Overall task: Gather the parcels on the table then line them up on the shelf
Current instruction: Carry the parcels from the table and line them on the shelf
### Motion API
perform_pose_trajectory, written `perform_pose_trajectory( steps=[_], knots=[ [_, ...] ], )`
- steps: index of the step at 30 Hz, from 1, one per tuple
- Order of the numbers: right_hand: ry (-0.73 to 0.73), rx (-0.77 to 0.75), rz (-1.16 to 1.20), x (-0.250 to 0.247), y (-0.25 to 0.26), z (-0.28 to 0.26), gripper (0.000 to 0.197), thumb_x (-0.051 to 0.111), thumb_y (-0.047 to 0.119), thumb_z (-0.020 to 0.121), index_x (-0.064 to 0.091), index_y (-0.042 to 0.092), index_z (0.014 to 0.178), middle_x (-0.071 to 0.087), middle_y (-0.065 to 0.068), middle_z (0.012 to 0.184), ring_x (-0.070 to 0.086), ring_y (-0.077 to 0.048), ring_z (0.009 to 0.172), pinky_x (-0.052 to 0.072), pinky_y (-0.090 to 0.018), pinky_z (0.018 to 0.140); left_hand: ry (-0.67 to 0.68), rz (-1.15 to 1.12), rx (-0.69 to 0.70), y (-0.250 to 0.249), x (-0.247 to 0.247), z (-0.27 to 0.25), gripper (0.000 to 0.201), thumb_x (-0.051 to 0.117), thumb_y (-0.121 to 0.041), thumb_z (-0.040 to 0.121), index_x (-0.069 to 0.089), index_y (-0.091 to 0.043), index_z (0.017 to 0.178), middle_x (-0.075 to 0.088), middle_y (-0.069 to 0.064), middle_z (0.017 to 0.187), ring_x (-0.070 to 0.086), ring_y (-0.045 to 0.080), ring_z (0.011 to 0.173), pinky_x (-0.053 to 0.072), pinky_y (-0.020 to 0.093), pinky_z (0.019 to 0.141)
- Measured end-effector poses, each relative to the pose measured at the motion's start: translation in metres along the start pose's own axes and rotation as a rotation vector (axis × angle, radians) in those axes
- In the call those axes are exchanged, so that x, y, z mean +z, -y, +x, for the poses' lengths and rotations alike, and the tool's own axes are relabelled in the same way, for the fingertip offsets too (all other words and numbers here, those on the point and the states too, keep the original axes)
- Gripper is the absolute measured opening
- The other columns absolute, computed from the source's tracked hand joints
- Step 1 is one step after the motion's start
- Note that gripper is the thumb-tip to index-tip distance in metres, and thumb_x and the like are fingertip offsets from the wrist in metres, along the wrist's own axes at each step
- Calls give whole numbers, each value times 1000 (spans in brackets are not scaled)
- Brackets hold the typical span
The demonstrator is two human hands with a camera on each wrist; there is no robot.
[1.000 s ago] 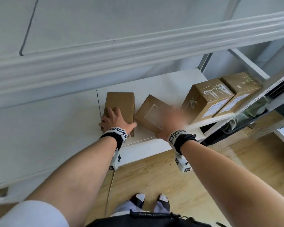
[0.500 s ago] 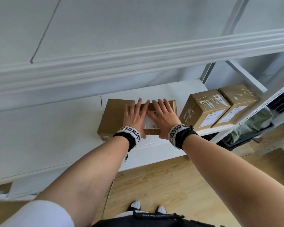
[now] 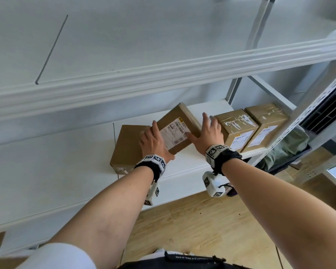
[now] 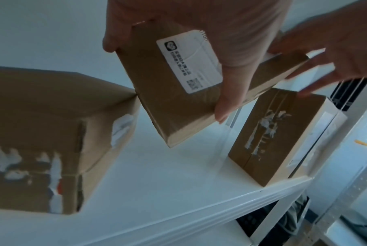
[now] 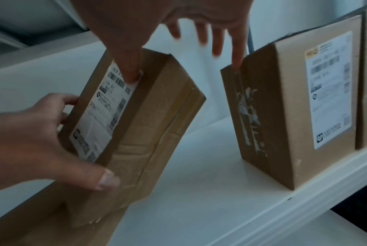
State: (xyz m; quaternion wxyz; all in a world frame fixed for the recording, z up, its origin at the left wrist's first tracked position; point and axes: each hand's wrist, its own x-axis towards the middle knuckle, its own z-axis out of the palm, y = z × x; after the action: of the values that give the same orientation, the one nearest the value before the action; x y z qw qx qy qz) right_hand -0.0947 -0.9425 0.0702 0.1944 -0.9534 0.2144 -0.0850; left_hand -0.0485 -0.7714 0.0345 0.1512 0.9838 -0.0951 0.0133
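Half a second earlier both palms lay flat on a box lying on the shelf (image 3: 186, 166); now that labelled parcel (image 3: 177, 128) is tipped up onto one edge, leaning at an angle between its neighbours. It is a flat brown cardboard box with clear tape along its seams and a white shipping label printed with barcodes on its broad face. Its lower left corner touches the plain brown parcel (image 3: 127, 146) standing to its left, whose front carries torn remains of old labels. To the right of the labelled parcel, a little apart, stand two more brown boxes side by side: the taped parcel (image 3: 236, 126) with peeling white tape on top, and the end parcel (image 3: 268, 121) beside the shelf's perforated upright.

The left hand (image 3: 153, 141) grips the labelled parcel, thumb hooked round its near lower edge and fingers (image 4: 228, 93) wrapped over the far side. The right hand (image 3: 208, 133) is spread wide, its thumb pressing the label face of the same box, while one straight fingertip touches the top edge of the taped parcel.
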Motion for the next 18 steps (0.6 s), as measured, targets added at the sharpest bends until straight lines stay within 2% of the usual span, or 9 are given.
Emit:
perform_pose_trajectory(
  steps=[2, 4, 6, 8, 11, 15, 17, 18],
  knots=[
    [69, -13, 92, 0, -3, -1, 79, 63, 53, 89, 23, 25, 151, 38, -12, 144, 55, -39, 116, 50, -49, 93, -6, -80, -49, -9, 3, -1, 146, 93, -51, 42, 2, -13, 151, 30, 18, 144, 33, 40, 132, 33, 52, 111],
    [57, -42, 146, -2, -2, -1, 68, 66, 40, 90, 32, 25, 147, 39, -10, 143, 61, -38, 107, 53, -47, 89, 72, -181, -101, -21, 4, -4, 145, 94, -49, 45, 0, -15, 151, 26, 18, 146, 31, 39, 134, 32, 50, 113],
    [45, -59, 150, -4, -4, 2, 62, 70, 25, 88, 41, 21, 144, 40, -9, 145, 60, -37, 111, 52, -45, 93, 178, -329, -139, -30, 5, -6, 144, 97, -41, 50, -4, -19, 152, 19, 15, 149, 26, 36, 138, 30, 48, 113],
    [59, -115, 116, -3, -5, 3, 56, 67, 10, 86, 50, 18, 138, 42, -7, 146, 59, -37, 112, 51, -42, 94, 254, -474, -147, -35, 8, -6, 144, 96, -31, 58, -10, -20, 154, 20, 13, 151, 32, 32, 139, 33, 43, 113],
    [65, -182, 32, 0, -15, 1, 49, 58, -6, 83, 57, 14, 128, 45, -7, 143, 63, -40, 102, 53, -40, 86, 298, -564, -163, -43, 14, -4, 137, 92, -24, 68, -13, -18, 155, 25, 13, 153, 44, 31, 135, 36, 39, 111],
    [27, -139, -12, -2, -31, -1, 44, 52, -15, 79, 51, 8, 117, 45, -10, 139, 62, -39, 95, 44, -34, 70, 262, -534, -79, -48, 20, 1, 113, 84, -21, 78, 2, -20, 156, 38, 13, 148, 51, 34, 129, 41, 41, 106],
    [11, -166, -43, 0, -38, 1, 48, 51, -16, 76, 50, 8, 118, 46, -10, 138, 57, -35, 106, 46, -35, 74, 248, -531, -47, -49, 23, 3, 117, 82, -22, 80, -6, -27, 157, 44, 15, 144, 55, 36, 124, 45, 45, 105],
    [-1, -192, -77, 1, -41, 1, 50, 52, -15, 75, 51, 8, 118, 49, -11, 136, 52, -34, 113, 48, -37, 82, 250, -522, -31, -51, 25, 2, 121, 81, -23, 81, -13, -31, 156, 45, 16, 143, 56, 37, 121, 46, 47, 103]
  ],
)
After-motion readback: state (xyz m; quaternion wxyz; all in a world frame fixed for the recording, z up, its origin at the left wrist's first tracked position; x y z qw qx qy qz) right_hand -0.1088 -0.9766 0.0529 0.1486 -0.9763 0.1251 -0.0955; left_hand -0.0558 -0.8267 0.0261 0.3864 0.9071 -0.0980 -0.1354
